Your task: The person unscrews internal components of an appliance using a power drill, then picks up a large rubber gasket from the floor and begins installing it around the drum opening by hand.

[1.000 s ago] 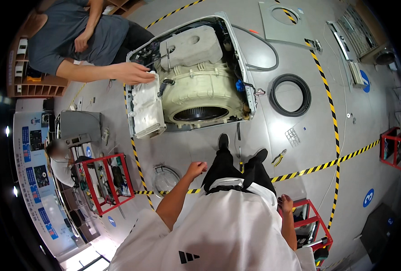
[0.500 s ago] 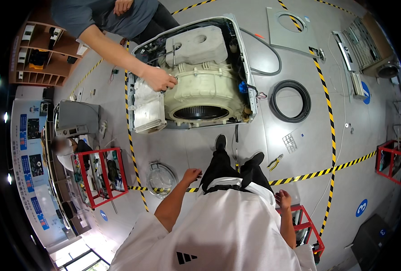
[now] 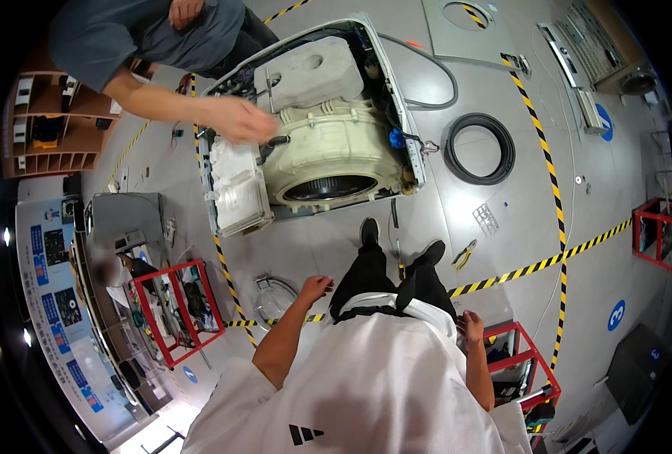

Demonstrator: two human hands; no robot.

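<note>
My left hand [image 3: 317, 287] hangs at my left side with loosely bent fingers and nothing in it, near a clear plastic door ring [image 3: 274, 301] on the floor. My right hand [image 3: 470, 327] hangs open and empty by my hip, beside a red-framed cart [image 3: 519, 346]. Ahead of my feet lies an opened washing machine [image 3: 415, 147] with a cream tub [image 3: 328, 155], a pale concrete weight [image 3: 305, 76] and a white drawer housing [image 3: 237, 197]. A co-worker's blurred hand [image 3: 241, 119] is over the machine, near a black hose [image 3: 270, 150].
A rubber gasket [image 3: 496, 130], pliers [image 3: 464, 255] and a wire rack [image 3: 485, 219] lie on the floor right. A front panel [image 3: 445, 38] lies at the back. Another person [image 3: 113, 276] is at the left by a red cart [image 3: 171, 356]. Wooden shelves [image 3: 56, 159] stand upper left.
The co-worker's arm first reached down and right to the hose, then rose slightly and left, now blurred. My view has shifted a little; my hands stay at my sides.
</note>
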